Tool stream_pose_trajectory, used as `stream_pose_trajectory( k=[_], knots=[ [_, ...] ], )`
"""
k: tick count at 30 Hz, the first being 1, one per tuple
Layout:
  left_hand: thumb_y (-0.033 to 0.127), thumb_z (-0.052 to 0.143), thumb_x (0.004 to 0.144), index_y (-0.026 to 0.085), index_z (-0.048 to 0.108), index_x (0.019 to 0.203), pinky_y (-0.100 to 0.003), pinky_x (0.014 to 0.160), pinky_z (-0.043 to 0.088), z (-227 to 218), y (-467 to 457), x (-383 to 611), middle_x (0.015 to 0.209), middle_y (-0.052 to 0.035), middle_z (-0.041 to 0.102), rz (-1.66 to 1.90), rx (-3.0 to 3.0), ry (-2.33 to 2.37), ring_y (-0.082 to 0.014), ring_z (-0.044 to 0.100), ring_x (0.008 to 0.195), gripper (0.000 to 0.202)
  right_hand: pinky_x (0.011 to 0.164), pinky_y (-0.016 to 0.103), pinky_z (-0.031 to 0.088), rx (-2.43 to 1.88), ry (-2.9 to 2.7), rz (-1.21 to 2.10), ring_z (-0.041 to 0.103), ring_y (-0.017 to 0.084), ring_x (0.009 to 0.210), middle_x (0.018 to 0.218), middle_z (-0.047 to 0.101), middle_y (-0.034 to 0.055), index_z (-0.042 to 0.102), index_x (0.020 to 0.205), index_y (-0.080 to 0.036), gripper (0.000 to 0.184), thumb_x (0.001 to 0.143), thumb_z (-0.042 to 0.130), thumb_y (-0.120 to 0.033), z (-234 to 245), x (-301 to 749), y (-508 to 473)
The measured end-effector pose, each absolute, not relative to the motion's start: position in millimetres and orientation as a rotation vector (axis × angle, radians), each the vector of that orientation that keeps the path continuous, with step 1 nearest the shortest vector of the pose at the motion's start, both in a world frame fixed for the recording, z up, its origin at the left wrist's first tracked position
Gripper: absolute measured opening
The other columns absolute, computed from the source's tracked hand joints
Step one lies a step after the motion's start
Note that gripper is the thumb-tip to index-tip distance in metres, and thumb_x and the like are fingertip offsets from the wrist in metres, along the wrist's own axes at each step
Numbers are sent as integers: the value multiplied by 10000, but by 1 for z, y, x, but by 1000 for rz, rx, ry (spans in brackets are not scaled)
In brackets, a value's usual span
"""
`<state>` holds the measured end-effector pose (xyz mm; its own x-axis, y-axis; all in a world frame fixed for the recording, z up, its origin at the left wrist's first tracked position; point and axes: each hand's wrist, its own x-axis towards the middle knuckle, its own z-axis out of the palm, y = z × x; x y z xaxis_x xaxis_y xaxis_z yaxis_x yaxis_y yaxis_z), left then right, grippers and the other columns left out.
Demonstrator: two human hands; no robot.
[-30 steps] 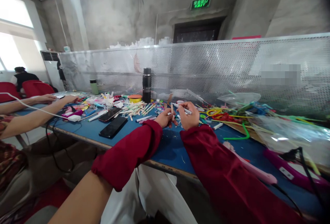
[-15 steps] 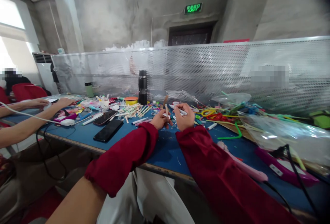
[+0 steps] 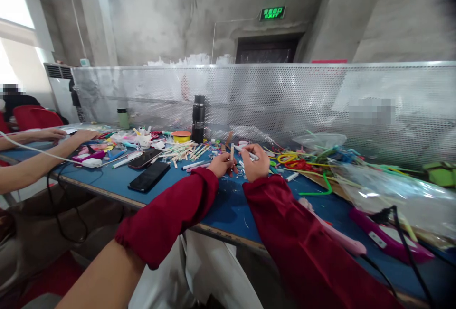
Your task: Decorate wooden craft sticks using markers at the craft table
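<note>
"What are you getting from the head view?"

"I'm looking down at two hands working close together over the blue counter [image 3: 228, 202]. My left hand [image 3: 221, 164] is pinching a pale stick [image 3: 232, 152], and my right hand [image 3: 258, 162] is gripping a white marker [image 3: 253, 155]."

"How are those two lying against each other?"

"The pale stick is standing roughly upright in the gap between the hands, rising from the left fingertips. The marker is slanting out of the right hand, its far end pointing leftward and away from me, towards the stick's upper part. I'm not managing to tell whether they're touching. The left hand is sitting nearer the stick, the right just beside it."

"And around the hands?"

"Striped sticks [image 3: 185, 150] are lying heaped beyond and left of the left hand, with a black phone [image 3: 148, 177] resting closer to me on that side. A bent green pipe cleaner [image 3: 317, 193] is lying right of the right hand. A co-worker's hands [image 3: 52, 134] are showing well off to the left."
</note>
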<state>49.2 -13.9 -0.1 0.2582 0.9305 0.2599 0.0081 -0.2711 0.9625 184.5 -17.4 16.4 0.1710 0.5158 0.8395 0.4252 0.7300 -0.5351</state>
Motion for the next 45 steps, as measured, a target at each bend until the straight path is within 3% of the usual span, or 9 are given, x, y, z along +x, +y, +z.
stream_pose_trajectory(
  k=[7,45],
  knots=[
    [177,480,902,158,509,808,-201,445,386,1,-14,49,532,9,636,1181,1545,915,-91,519,364,101,651,275,441,-871,-1394,-16,583,147,639,695,652,-10,594,749,-215,118,814,569,-310,15,186,-14],
    [280,626,843,156,536,782,-194,429,364,-2,-13,47,544,17,637,1173,1586,928,-81,516,370,166,646,280,416,-888,-1436,-42,543,148,645,698,614,-9,565,726,-223,127,816,535,-307,17,185,-18]
  ],
)
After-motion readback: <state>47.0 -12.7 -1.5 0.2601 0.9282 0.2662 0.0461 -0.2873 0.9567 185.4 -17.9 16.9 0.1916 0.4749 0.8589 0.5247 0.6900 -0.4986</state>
